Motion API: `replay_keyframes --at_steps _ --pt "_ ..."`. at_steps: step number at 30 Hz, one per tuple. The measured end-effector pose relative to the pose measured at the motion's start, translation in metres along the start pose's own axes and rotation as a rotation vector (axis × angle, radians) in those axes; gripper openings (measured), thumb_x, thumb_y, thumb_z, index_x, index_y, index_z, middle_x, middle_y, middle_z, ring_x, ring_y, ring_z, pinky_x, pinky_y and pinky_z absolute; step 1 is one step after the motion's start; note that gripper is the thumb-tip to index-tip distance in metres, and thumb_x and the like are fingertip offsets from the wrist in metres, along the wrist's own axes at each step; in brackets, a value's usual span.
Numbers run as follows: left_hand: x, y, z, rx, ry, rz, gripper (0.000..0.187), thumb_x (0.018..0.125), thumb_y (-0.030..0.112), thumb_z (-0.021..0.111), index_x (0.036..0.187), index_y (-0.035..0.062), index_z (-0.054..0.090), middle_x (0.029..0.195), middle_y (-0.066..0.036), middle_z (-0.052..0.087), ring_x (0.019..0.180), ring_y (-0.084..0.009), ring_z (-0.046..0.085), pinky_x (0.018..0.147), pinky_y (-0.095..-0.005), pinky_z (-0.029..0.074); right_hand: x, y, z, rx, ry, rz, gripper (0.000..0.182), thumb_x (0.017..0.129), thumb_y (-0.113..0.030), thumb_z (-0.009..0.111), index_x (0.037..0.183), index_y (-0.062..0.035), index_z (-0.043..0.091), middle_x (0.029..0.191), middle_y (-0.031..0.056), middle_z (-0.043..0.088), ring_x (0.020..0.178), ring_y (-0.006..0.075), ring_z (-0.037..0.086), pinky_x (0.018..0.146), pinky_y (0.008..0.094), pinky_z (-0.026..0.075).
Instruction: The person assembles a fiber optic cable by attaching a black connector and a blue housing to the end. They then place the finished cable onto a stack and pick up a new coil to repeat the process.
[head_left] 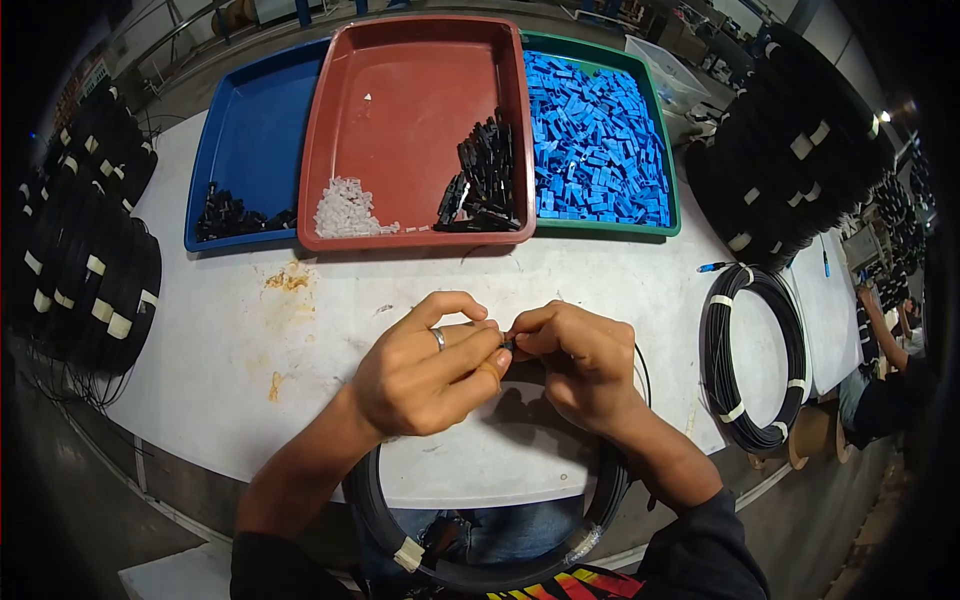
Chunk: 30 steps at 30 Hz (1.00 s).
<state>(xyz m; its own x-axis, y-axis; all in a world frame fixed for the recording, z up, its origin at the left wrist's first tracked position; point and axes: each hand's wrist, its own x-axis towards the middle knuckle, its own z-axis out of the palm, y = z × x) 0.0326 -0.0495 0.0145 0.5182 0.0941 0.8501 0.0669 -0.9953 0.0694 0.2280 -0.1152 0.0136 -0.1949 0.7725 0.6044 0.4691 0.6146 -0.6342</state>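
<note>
My left hand (428, 375), with a ring on one finger, and my right hand (583, 360) meet above the white table. Both hands are closed, their fingertips pinching a small dark piece (507, 345) that looks like the end of a black cable; the fingers cover most of it. A coil of black cable (375, 505), bound with pale tape, lies below my wrists, over the table's front edge and against my lap. One thin strand of it curves up behind my right hand.
At the back stand a blue tray (255, 120) with black parts, a red tray (415, 80) with clear and black pieces, and a green tray (672, 190) full of blue connectors. Another coil (715, 350) lies right. Cable stacks (85, 260) flank the table (300, 400). A person (885, 375) works far right.
</note>
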Motion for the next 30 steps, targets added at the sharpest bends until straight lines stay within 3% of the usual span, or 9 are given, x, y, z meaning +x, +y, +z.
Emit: replay_keyframes --at_steps 3,6,12,13,15,20,24,27,30 --pt "0.000 0.001 -0.004 0.098 -0.047 0.141 0.020 0.071 -0.004 0.076 0.062 -0.0003 0.057 0.079 -0.014 0.068 0.067 -0.0219 0.067 0.081 -0.0376 0.059 0.000 -0.001 0.002 0.120 -0.010 0.129 0.029 0.063 0.022 0.058 0.085 0.0049 0.062 0.093 0.0191 0.073 0.083 0.0305 0.075 0.072 0.0336 0.061" --pt "-0.002 0.003 -0.008 0.143 -0.102 0.161 0.028 0.077 -0.009 0.074 0.060 0.0009 0.054 0.085 -0.018 0.072 0.074 -0.0224 0.072 0.085 -0.0385 0.058 0.000 -0.001 0.002 0.208 -0.039 0.221 0.028 0.064 0.024 0.055 0.085 0.0058 0.062 0.093 0.0189 0.075 0.085 0.0271 0.076 0.076 0.0328 0.062" --pt "-0.006 -0.002 -0.008 0.122 -0.084 0.191 0.027 0.074 -0.008 0.075 0.060 0.0024 0.055 0.086 -0.017 0.074 0.071 -0.0208 0.072 0.086 -0.0402 0.058 0.001 -0.001 0.004 0.192 -0.032 0.176 0.031 0.063 0.024 0.057 0.088 0.0063 0.062 0.095 0.0183 0.074 0.085 0.0265 0.076 0.074 0.0336 0.062" --pt "-0.005 -0.004 -0.008 0.045 -0.027 0.051 0.021 0.071 -0.005 0.076 0.062 0.0024 0.059 0.082 -0.013 0.073 0.067 -0.0197 0.071 0.086 -0.0398 0.058 0.002 -0.001 0.005 0.194 -0.034 0.171 0.031 0.063 0.024 0.057 0.088 0.0063 0.062 0.095 0.0183 0.074 0.085 0.0265 0.076 0.074 0.0336 0.062" --pt "-0.007 -0.004 -0.007 -0.158 0.061 -0.262 0.014 0.072 -0.003 0.080 0.068 0.0018 0.068 0.074 -0.008 0.074 0.060 -0.0172 0.070 0.088 -0.0416 0.057 0.004 -0.003 0.007 -0.113 0.074 -0.108 0.026 0.064 0.019 0.065 0.087 0.0060 0.062 0.097 0.0183 0.072 0.081 0.0283 0.074 0.069 0.0349 0.060" --pt "-0.002 0.004 -0.002 -0.462 0.086 -0.662 0.011 0.075 -0.007 0.080 0.072 -0.0020 0.070 0.071 -0.012 0.074 0.059 -0.0211 0.070 0.088 -0.0422 0.057 0.011 0.001 0.003 -0.338 0.100 -0.418 0.018 0.068 0.003 0.072 0.082 0.0064 0.061 0.095 0.0194 0.067 0.075 0.0292 0.068 0.064 0.0366 0.057" --pt "-0.005 0.003 0.000 -0.276 0.022 -0.384 0.014 0.074 -0.008 0.078 0.068 -0.0005 0.067 0.072 -0.014 0.072 0.067 -0.0219 0.071 0.086 -0.0410 0.058 0.005 -0.006 0.001 -0.376 0.017 -0.325 0.021 0.064 0.006 0.071 0.082 0.0056 0.061 0.092 0.0179 0.067 0.076 0.0295 0.069 0.064 0.0358 0.056" --pt "-0.004 0.000 0.001 0.108 -0.051 0.132 0.024 0.077 -0.006 0.072 0.062 0.0013 0.055 0.078 -0.012 0.066 0.066 -0.0192 0.066 0.082 -0.0404 0.059 -0.002 -0.001 0.001 0.013 -0.048 0.071 0.034 0.059 0.013 0.065 0.090 0.0004 0.064 0.090 0.0145 0.071 0.081 0.0315 0.072 0.068 0.0364 0.057" --pt "-0.006 0.001 -0.001 0.157 -0.062 0.160 0.025 0.077 -0.004 0.072 0.061 0.0021 0.055 0.076 -0.012 0.066 0.069 -0.0201 0.067 0.083 -0.0400 0.059 -0.004 0.002 0.004 0.069 -0.075 0.127 0.032 0.061 0.014 0.065 0.090 0.0006 0.064 0.092 0.0145 0.071 0.081 0.0311 0.072 0.068 0.0362 0.058"
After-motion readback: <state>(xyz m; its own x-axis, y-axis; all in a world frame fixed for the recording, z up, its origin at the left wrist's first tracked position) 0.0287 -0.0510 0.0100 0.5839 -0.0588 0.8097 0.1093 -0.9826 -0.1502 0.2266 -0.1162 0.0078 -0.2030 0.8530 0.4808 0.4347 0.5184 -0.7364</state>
